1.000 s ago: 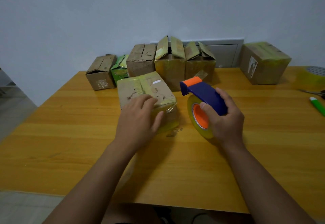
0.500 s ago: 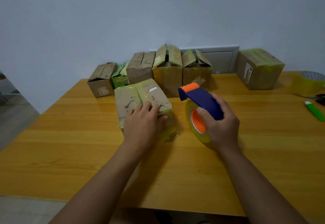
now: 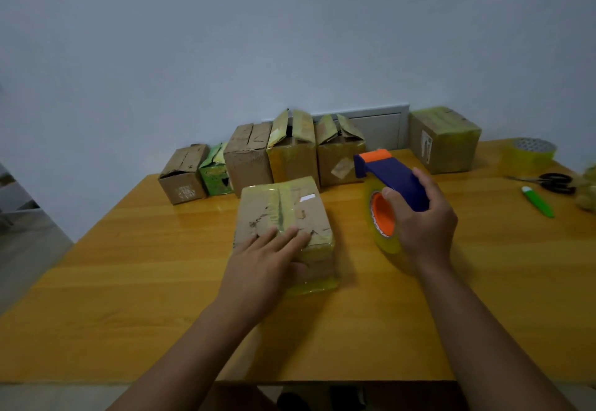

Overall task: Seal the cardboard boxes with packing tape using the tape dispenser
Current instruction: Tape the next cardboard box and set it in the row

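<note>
A taped cardboard box (image 3: 283,210) lies in the middle of the wooden table (image 3: 129,265), with yellowish tape along its top seam and around its near end. My left hand (image 3: 264,265) rests flat on the box's near top edge, fingers straight. To the right of the box, my right hand (image 3: 422,220) grips the blue handle of the tape dispenser (image 3: 390,175), which has an orange tip and an orange-cored tape roll (image 3: 382,217). The dispenser is held above the table, apart from the box.
A row of several cardboard boxes (image 3: 290,149) stands along the table's back edge, some with raised flaps. A sealed box (image 3: 443,139) sits at the back right. A spare tape roll (image 3: 529,152), scissors (image 3: 554,181) and a green cutter (image 3: 537,201) lie far right.
The view shifted, so everything sits further right in frame. My left hand slid back toward the box's near edge. My right hand keeps holding the dispenser beside the box.
</note>
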